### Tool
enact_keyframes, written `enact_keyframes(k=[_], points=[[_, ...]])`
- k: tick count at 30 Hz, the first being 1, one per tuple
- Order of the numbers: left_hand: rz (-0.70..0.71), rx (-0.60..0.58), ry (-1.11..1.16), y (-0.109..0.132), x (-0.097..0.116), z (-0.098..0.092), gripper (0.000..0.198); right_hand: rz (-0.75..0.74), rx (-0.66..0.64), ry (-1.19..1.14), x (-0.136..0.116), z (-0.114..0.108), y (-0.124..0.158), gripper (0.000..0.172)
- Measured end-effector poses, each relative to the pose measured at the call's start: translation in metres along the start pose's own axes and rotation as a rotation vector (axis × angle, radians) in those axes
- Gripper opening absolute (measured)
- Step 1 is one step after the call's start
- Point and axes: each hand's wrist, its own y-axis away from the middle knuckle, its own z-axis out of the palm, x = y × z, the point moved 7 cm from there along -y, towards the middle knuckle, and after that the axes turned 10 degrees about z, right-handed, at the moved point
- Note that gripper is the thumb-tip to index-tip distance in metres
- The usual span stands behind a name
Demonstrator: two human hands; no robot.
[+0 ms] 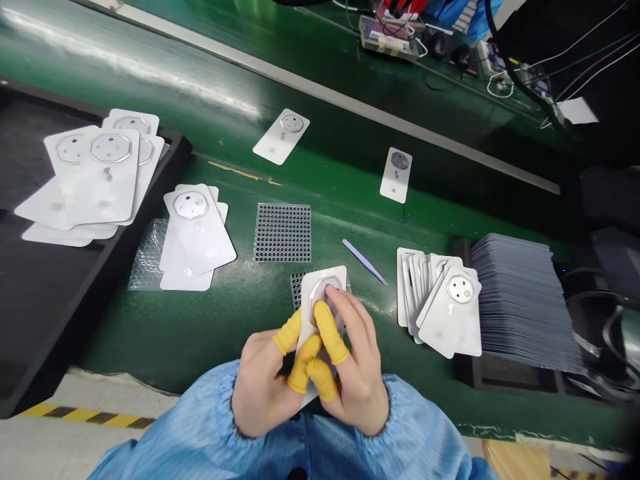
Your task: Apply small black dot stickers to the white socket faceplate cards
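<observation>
Both my hands hold one white phone back cover [320, 283] upright over the green bench, its round camera ring facing me. My left hand [265, 380] grips its left edge with yellow finger cots on thumb and finger. My right hand [357, 370] wraps the right side, and its yellow-cotted finger presses on the camera ring. A purple tweezer [364, 262] lies just beyond my right hand. A perforated black tray of small parts [283, 233] sits ahead of the cover, and a second one is mostly hidden behind it.
A fanned pile of white covers [443, 303] lies right, next to a tall grey stack [523, 300]. Another pile [195, 240] rests on bubble wrap at left. More covers [95, 173] fill a black tray [60, 313]. Two single covers [281, 137] [396, 175] lie farther back.
</observation>
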Motion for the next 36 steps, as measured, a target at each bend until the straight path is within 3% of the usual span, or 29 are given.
enact_keyframes(k=[2,4,6,8,10,13,19,23,25,27,30,33,34,36], points=[[-0.221,-0.027,0.219,0.005,-0.02,0.011,0.003,0.044,0.002,-0.109,0.01,0.003,0.0,0.046],[-0.448,-0.028,0.518,0.013,-0.034,0.024,0.014,0.179,0.104,-0.235,0.026,-0.003,-0.001,0.046],[-0.544,0.028,0.718,0.013,-0.038,0.029,0.02,0.358,0.195,-0.419,0.043,-0.006,-0.003,0.054],[-0.502,0.062,0.767,0.006,-0.035,0.025,0.021,0.487,0.15,-0.623,0.051,0.0,-0.006,0.057],[-0.425,0.033,0.726,-0.003,-0.029,0.02,0.02,0.54,0.072,-0.759,0.05,0.006,-0.009,0.042],[-0.347,-0.047,0.544,-0.013,-0.024,0.013,0.018,0.591,0.094,-0.811,0.049,0.003,-0.009,0.024],[-0.359,-0.028,0.432,-0.012,-0.027,0.013,0.012,0.619,0.04,-0.931,0.047,0.007,-0.006,0.038],[-0.36,-0.019,0.438,-0.009,-0.031,0.026,0.014,0.678,0.197,-0.814,0.052,0.009,0.0,0.037],[-0.395,-0.083,0.462,-0.009,-0.033,0.034,0.018,0.658,0.254,-0.782,0.055,0.007,0.003,0.037],[-0.39,-0.215,0.447,-0.011,-0.031,0.04,0.022,0.631,0.229,-0.823,0.064,0.002,0.005,0.04],[-0.303,-0.421,0.363,-0.022,-0.027,0.042,0.027,0.673,0.226,-0.788,0.102,-0.027,0.019,0.047],[-0.196,-0.507,0.216,-0.052,-0.026,0.045,0.043,0.745,0.415,-0.317,0.162,-0.09,0.043,0.052],[-0.179,-0.532,0.149,-0.067,-0.028,0.052,0.05,0.744,0.457,-0.082,0.178,-0.111,0.05,0.05],[-0.167,-0.585,-0.004,-0.103,-0.035,0.077,0.054,0.738,0.52,0.082,0.21,-0.137,0.059,0.047]])
